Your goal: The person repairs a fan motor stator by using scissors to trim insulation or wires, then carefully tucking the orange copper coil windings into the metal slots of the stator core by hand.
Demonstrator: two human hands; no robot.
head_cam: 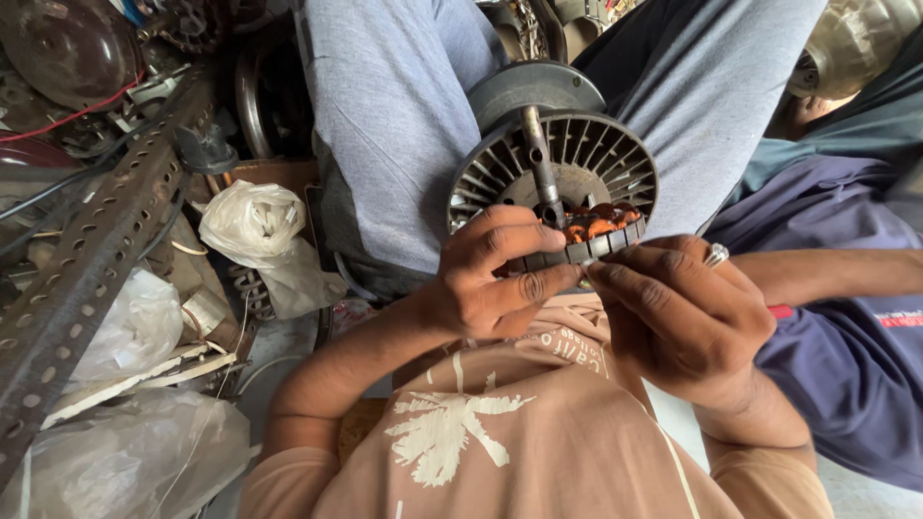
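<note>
A round grey motor stator (567, 163) with radial slots, a steel shaft (540, 163) through its middle and copper windings (598, 226) at its lower edge rests between my knees in grey trousers. My left hand (490, 274) grips the stator's lower rim, thumb along the edge. My right hand (678, 312), with a ring on one finger, pinches the same rim from the right, fingertips touching the left thumb just under the copper coils.
A perforated steel angle bar (91, 269) runs diagonally at left among plastic bags (255, 226), wires and metal parts. Another person's arm (836, 274) in a purple sleeve lies at the right. A dark round casing (67, 48) sits top left.
</note>
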